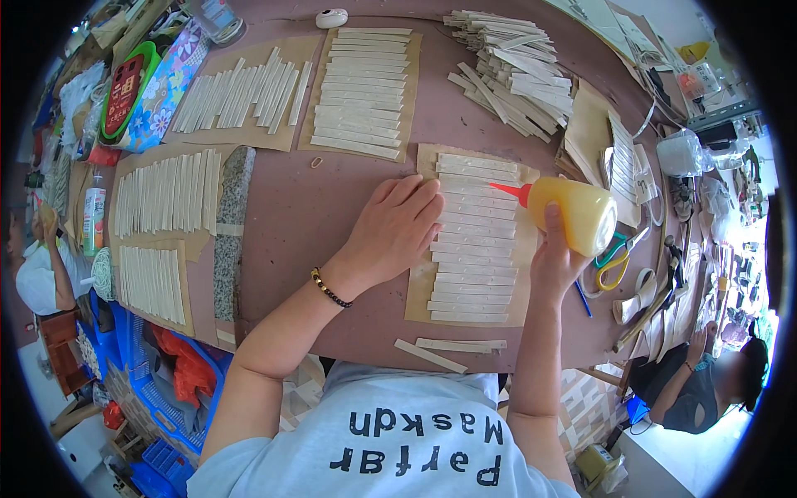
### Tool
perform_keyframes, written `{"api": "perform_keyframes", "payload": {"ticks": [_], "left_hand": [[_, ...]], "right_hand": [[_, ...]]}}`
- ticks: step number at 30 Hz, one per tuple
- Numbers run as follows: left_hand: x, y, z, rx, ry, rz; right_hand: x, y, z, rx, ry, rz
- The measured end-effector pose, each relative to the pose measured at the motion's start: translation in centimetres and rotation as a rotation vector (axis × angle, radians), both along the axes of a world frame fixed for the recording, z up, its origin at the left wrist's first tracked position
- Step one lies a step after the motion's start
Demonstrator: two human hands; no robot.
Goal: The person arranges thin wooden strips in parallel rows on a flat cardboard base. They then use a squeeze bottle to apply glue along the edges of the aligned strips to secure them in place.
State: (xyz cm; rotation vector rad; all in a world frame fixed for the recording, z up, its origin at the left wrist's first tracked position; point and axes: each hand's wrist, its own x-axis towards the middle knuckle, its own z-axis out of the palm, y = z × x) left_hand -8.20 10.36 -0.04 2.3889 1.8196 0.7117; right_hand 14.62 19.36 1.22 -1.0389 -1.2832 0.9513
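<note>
A: Right hand (561, 249)?
B: Wrapped round the yellow squeeze bottle (585, 217), thumb on the near side, other fingers mostly hidden. Bottle's on its side above the desk (357, 332), red nozzle (510, 192) pointing left over the upper rows of pale strips (473, 270). Can't tell if the tip touches.
A: Left hand (397, 228)?
B: At the left ends of those strips, by the brown sheet (421, 286) edge. Fingers bent, close together; can't tell if they pinch anything.
A: Around it?
B: Scissors (618, 262) right of the bottle, strip pile (527, 79) at the far side, speckled slab (228, 274) left.
</note>
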Motion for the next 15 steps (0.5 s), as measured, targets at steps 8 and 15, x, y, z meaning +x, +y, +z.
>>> {"api": "perform_keyframes", "payload": {"ticks": [8,15], "left_hand": [[0.0,0.0,0.0,-0.008,-0.005,0.001],[0.0,0.0,0.0,0.007,-0.01,0.001]], "right_hand": [[2.0,0.7,-0.1,-0.016,0.113,-0.09],[1.4,0.5,0.6,-0.042,0.132,-0.132]]}}
